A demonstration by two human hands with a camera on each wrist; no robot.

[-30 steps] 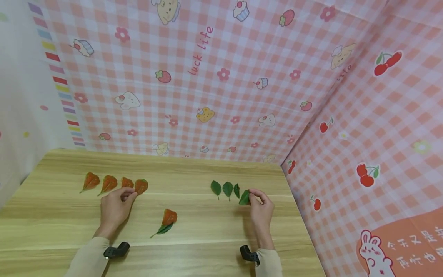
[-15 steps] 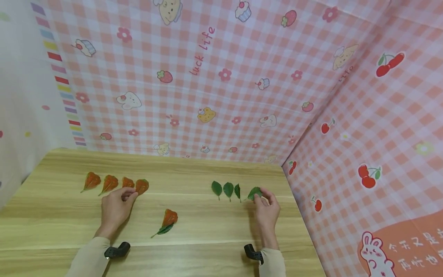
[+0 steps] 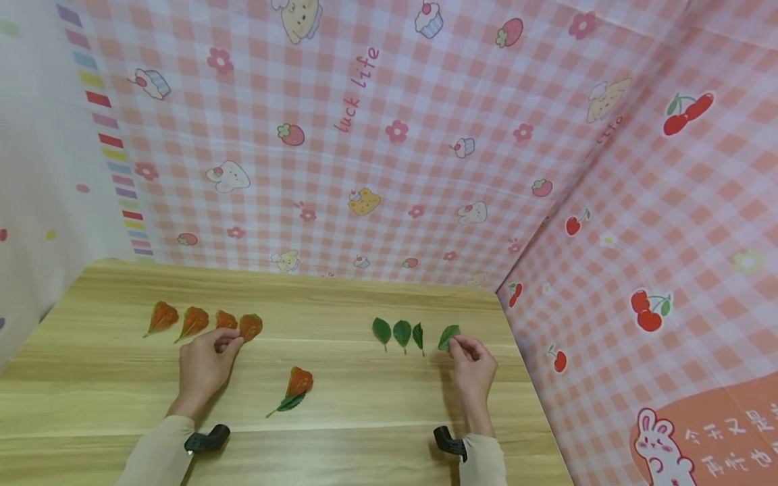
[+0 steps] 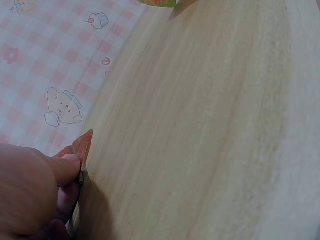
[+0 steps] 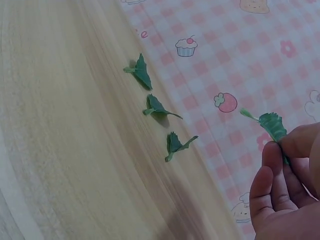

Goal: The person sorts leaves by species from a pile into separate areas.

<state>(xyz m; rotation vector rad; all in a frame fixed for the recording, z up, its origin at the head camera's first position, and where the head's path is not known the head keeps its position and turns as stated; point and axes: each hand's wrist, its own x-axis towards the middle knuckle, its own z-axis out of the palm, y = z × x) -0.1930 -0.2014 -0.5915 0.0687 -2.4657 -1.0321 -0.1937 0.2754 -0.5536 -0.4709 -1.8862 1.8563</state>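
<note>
We see the left forearm slant up from the lower left of the head view, its hand [image 3: 206, 364] laid over with the back upward and the fingers reaching toward the upper right. Thumb and forefinger pinch the lower edge of an orange-red leaf [image 3: 251, 327], rightmost in a row at the upper left of the table [image 3: 346, 439]; in the left wrist view this hand fills the lower left corner, the leaf poking out past the thumb. Three more orange-red leaves [image 3: 163, 316] complete that row, the third partly behind the hand.

The right forearm rises from the bottom of the frame, right of centre, tilting a little to the left. We find the right hand [image 3: 476, 371] pinching a green leaf [image 3: 448, 336] between thumb and forefinger; the right wrist view shows the other fingers bent close together below, and the leaf's stem pointing to the upper left. To the left of this hand, three loose green leaves [image 3: 402, 333] stand in a row, apart from the held one.

Near the middle of the table we see a red piece [image 3: 300, 381] with a dark green leaf [image 3: 291, 403] at its lower edge.
</note>
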